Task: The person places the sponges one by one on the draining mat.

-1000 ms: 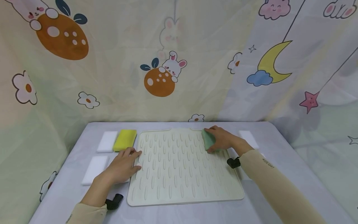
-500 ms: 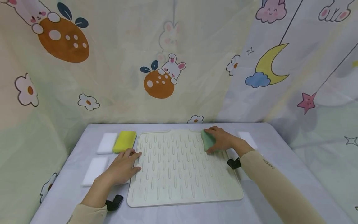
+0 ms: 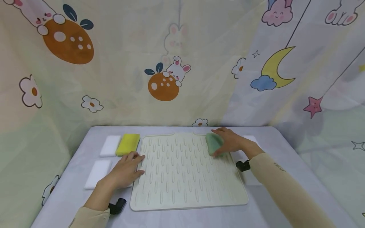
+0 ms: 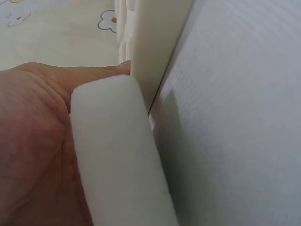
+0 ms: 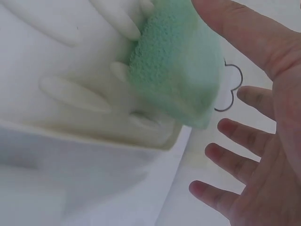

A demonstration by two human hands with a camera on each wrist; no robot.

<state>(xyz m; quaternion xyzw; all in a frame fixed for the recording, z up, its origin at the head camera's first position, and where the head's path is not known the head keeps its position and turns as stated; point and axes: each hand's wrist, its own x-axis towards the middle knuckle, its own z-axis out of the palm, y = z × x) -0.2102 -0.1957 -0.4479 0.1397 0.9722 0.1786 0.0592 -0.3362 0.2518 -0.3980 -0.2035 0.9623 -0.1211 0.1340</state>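
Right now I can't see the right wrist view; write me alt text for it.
A green sponge rests near the corner of a cream mat with raised ridges. The right hand is spread open alongside, but whether it touches the sponge is unclear.

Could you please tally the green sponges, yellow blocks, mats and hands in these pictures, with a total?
Green sponge: 1
Yellow block: 1
Mat: 1
Hands: 2 (left hand, right hand)
Total: 5
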